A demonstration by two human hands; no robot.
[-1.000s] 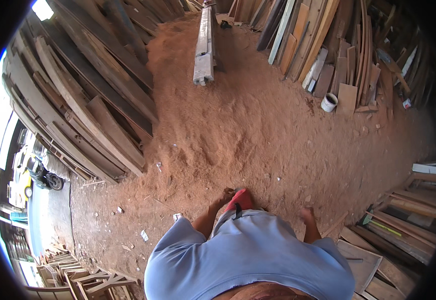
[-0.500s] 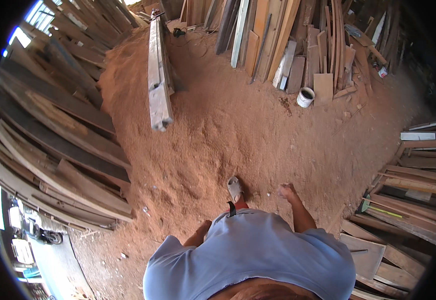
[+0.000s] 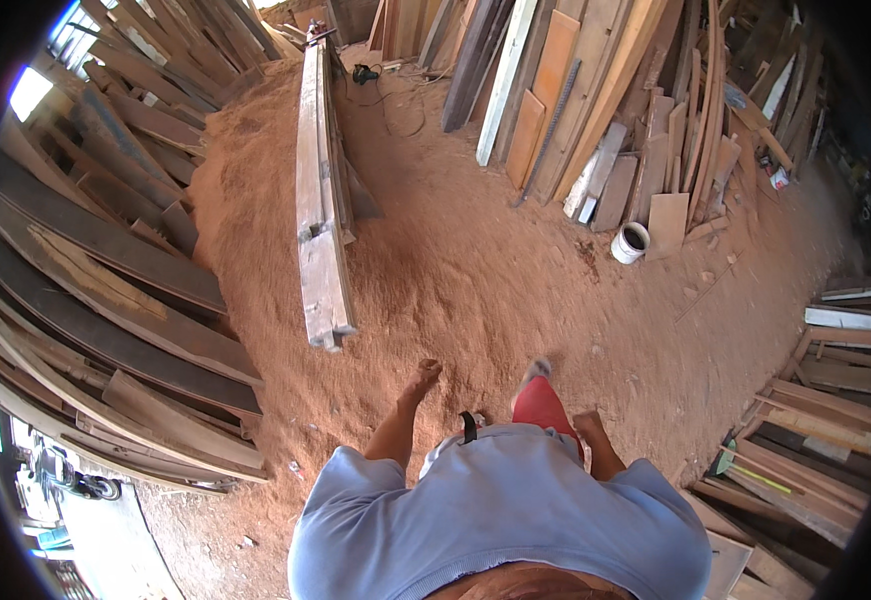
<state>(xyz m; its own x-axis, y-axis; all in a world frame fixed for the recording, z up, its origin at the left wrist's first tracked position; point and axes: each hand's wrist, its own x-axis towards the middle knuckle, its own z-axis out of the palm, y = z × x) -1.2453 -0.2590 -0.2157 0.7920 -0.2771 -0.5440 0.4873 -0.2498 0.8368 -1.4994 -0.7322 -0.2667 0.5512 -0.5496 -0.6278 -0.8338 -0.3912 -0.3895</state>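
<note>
My left hand [image 3: 423, 377] swings forward over the reddish sawdust floor, its fingers loosely curled with nothing seen in them. Close to my right thigh hangs my right hand [image 3: 590, 428], small and smeared, so its fingers cannot be made out. Neither hand touches any of the wood. Nearest to the left hand is the end of a long, thick wooden beam [image 3: 324, 285], which has a notch cut near that end and stretches away from me. One shoe [image 3: 536, 372] shows below a red trouser leg.
Long planks [image 3: 126, 280] are stacked along the left. Boards [image 3: 556, 110] lean upright at the back, with a white bucket [image 3: 630, 243] before them. More timber [image 3: 816, 420] lies at the right. A dark power tool [image 3: 364, 74] with a cord sits by the beam's far end.
I have walked forward, so the beam and bucket appear closer. My left hand has swung ahead, while my right hand has dropped back toward my body. A different leg is now forward.
</note>
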